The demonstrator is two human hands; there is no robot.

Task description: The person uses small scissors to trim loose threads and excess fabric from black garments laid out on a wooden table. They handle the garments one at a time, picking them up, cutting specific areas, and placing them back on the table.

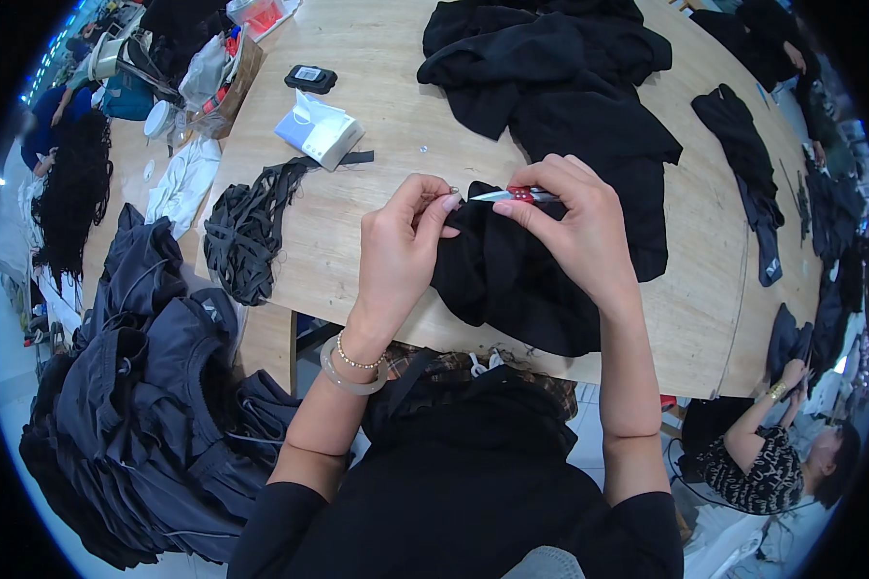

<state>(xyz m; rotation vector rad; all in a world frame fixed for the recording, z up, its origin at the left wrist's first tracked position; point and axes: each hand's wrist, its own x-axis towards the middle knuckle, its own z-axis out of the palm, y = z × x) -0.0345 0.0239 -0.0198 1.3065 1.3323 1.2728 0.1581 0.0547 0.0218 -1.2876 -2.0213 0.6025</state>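
Through the head camera I have both hands over the near part of the desk point(386, 130), close together. My left hand point(401, 236) is narrow, thumb and fingers pinched on the edge of a black garment point(512, 280); something tiny shows at the fingertips, too small for me to make out. My right hand point(584, 222) grips a pair of snips point(519, 194) with a red body and pale metal blades, the points aimed left, just beside the left fingertips. I cannot tell whether the blades touch the cloth.

The black garment lies bunched at the near edge of the desk, below and between the hands. Beyond it, black cloth point(550, 72) is heaped toward the far side; I cannot tell where one piece ends and the next begins.

On the left wrist I see a pale bangle point(329, 367) and a beaded bracelet point(357, 363). Left of the hands lies a tangle of dark strips point(244, 236), one end reaching just beside a blue and white tissue pack point(319, 130). A small black device point(311, 78) sits farther off. Dark garments point(154, 386) are piled at the near left. Well to the right, another dark garment point(739, 145) lies stretched out, and a co-worker point(758, 468) in a patterned top is at the near right.
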